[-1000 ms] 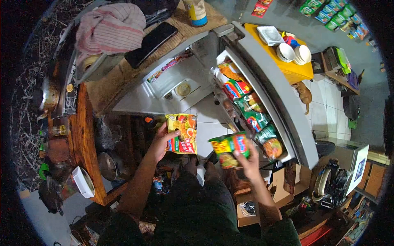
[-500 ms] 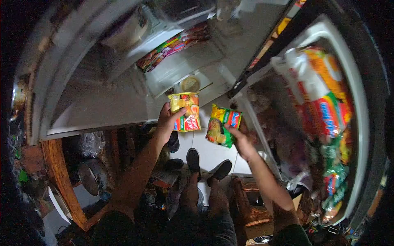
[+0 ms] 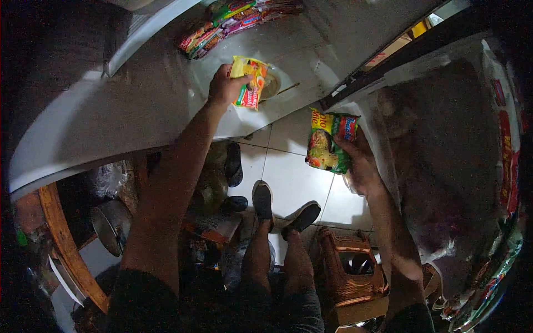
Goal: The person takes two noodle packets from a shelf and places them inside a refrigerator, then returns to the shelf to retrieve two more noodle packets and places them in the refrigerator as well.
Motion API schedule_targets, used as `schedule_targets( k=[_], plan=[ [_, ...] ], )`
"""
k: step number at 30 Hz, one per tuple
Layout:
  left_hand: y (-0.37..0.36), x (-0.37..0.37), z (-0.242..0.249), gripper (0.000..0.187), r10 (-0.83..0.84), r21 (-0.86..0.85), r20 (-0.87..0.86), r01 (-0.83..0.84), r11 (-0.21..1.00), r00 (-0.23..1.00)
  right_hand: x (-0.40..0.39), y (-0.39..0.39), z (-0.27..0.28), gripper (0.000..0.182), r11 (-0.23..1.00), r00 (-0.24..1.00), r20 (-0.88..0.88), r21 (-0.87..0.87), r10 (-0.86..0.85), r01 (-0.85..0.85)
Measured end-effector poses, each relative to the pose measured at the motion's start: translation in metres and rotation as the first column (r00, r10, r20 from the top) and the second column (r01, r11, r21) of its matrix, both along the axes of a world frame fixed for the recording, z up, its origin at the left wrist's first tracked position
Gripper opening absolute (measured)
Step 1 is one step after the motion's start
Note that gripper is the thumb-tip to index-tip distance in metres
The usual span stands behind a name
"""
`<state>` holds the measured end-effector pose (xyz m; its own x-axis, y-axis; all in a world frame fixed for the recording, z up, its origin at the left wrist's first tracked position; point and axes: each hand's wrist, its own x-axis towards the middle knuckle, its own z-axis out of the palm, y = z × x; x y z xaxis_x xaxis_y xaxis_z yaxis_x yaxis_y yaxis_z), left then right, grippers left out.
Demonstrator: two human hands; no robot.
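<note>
My left hand (image 3: 223,89) is closed around the edge of a yellow and red instant noodle packet (image 3: 255,93), its thumb across the front. This packet is held over the pale shelf (image 3: 150,105), in front of a small round bowl (image 3: 272,84) that it partly covers. Further back on that surface lies a row of noodle packets (image 3: 241,25). My right hand (image 3: 362,164) grips a green and yellow instant noodle packet (image 3: 322,144) above the tiled floor, beside the open door compartment (image 3: 383,122).
More colourful packets (image 3: 506,150) stand along the far right. Below are my shoes (image 3: 262,200), a pair of black sandals (image 3: 234,165) and a brown woven basket-like item (image 3: 350,299). A metal pot (image 3: 111,225) sits at left behind a wooden frame (image 3: 66,244).
My left hand has carried its packet forward over the shelf, closer to the row of packets. My right hand has shifted right with the green packet. The view has also moved.
</note>
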<state>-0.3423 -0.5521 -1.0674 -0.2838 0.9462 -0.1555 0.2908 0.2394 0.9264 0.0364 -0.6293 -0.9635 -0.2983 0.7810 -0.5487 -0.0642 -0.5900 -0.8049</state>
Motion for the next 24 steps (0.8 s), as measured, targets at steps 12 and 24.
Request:
schedule_targets(
  k=[12,24],
  plan=[
    [0.024,-0.006,0.017,0.054,0.033,-0.046,-0.662,-0.085,0.995,0.749,0.001,0.003,0.004,0.060,0.997,0.999,-0.015,0.070,-0.039,0.040],
    [-0.026,0.115,0.069,0.048,-0.011,0.295,-0.060,0.028,0.955,0.998,-0.072,0.057,-0.003,0.063,0.964,0.967,-0.149,0.137,-0.207,0.228]
  ],
)
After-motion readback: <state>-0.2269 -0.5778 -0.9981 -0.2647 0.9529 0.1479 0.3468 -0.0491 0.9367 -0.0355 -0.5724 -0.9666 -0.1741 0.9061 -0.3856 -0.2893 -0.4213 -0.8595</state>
